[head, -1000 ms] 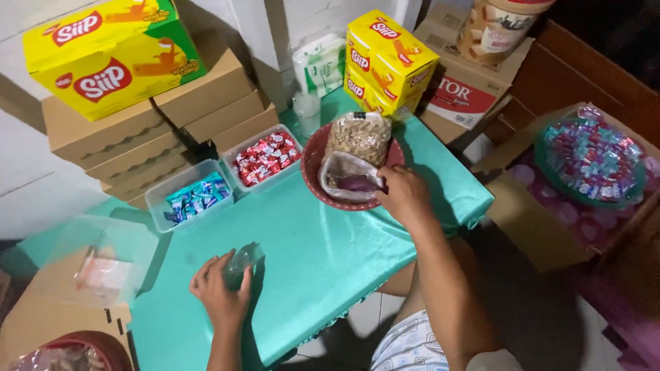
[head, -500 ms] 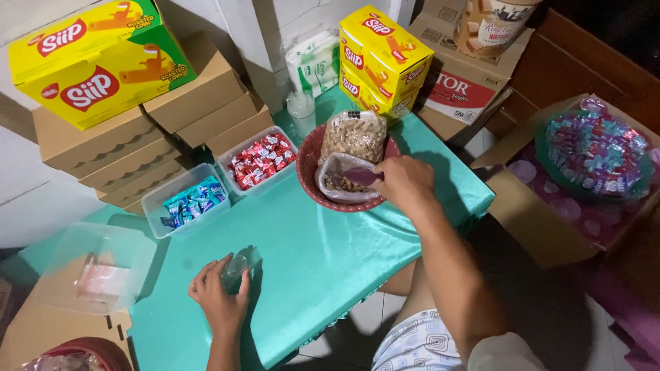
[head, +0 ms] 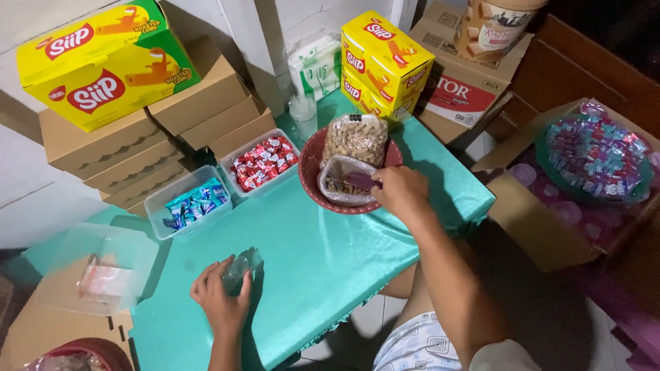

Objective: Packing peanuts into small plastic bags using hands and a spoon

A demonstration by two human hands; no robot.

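My right hand (head: pixel 401 191) grips the handle of a purple scoop (head: pixel 361 181) that dips into an open clear bag of nuts (head: pixel 339 184). That bag lies in a dark red bowl (head: pixel 311 172), beside a full sealed bag of nuts (head: pixel 356 138). My left hand (head: pixel 218 297) rests on the teal tablecloth (head: pixel 323 254) near its front edge and holds a small clear plastic cup (head: pixel 239 271) upright.
Two clear tubs stand left of the bowl, one with red candies (head: pixel 264 162), one with blue candies (head: pixel 194 200). Brown cartons and yellow snack boxes (head: pixel 103 65) are stacked behind. An empty clear container (head: pixel 103 264) sits far left. A cardboard box with a candy tray (head: pixel 595 154) stands right.
My right hand has pushed the scoop a little deeper into the open bag. The left hand stays on the clear cup. The camera has shifted slightly.
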